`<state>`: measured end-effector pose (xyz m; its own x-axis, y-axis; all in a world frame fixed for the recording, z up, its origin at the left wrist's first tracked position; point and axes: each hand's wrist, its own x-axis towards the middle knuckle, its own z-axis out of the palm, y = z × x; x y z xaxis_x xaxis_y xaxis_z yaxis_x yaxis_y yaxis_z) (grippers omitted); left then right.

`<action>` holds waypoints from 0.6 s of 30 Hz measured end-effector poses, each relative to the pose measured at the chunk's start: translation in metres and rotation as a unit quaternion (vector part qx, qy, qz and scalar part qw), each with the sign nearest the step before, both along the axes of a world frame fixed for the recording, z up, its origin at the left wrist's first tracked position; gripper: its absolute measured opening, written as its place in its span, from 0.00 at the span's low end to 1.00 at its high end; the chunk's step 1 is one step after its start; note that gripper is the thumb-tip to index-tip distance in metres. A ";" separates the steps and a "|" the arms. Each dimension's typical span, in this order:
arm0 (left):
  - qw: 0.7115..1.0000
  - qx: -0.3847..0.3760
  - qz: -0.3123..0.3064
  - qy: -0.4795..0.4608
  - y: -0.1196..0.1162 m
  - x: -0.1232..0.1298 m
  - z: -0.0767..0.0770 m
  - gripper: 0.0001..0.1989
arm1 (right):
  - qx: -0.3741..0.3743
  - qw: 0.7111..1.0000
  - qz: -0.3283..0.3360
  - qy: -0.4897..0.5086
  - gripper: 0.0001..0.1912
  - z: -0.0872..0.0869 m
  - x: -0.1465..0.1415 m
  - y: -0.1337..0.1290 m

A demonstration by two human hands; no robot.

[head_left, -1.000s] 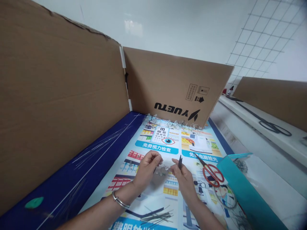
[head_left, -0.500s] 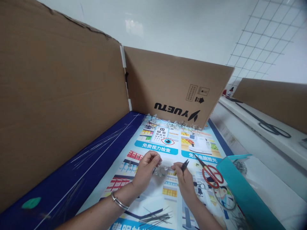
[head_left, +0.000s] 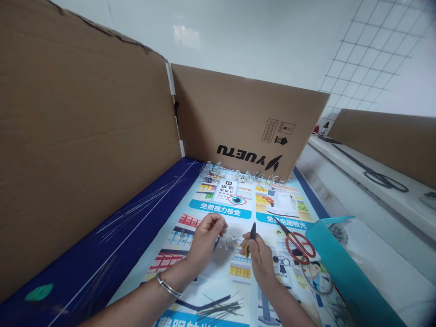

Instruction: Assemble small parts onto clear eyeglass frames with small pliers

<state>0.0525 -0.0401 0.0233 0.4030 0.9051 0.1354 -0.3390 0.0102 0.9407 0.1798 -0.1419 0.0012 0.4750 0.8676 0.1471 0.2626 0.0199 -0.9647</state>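
Observation:
My left hand [head_left: 208, 234], with a silver bangle [head_left: 169, 287] on its wrist, is closed in a pinch on a small loop of clear beads [head_left: 227, 241]. The beads hang to the right of the fingertips; how they are joined is too small to tell. In my right hand [head_left: 259, 255] is a pair of pliers [head_left: 251, 236] with dark jaws and yellow handles. Their jaws point up and away, a little apart from the beads. My fingers wrap round the handles and hide part of them.
Red-handled scissors [head_left: 299, 245] lie right of my right hand, beside a teal pouch [head_left: 344, 268]. Cut dark wires [head_left: 221, 309] lie near me. Clear bead pieces [head_left: 245, 175] line the foot of the cardboard panel [head_left: 245, 109]. Thin wires [head_left: 136, 204] lie on the blue strip at left.
My right hand has drawn the pliers back from the beads and turned them, so the jaws point more upright. My left hand keeps its pinch on the beads almost in place.

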 end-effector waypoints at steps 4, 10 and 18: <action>1.000 -0.005 0.003 0.002 0.000 0.001 0.001 0.09 | -0.001 1.000 -0.014 0.003 0.21 0.003 -0.002 -0.004; 1.000 -0.001 0.014 0.008 -0.002 0.003 0.001 0.09 | -0.030 0.999 -0.018 0.035 0.24 0.014 -0.007 -0.007; 1.000 0.005 0.004 0.010 0.000 0.002 -0.001 0.07 | -0.067 0.995 0.028 -0.073 0.19 0.026 -0.007 -0.009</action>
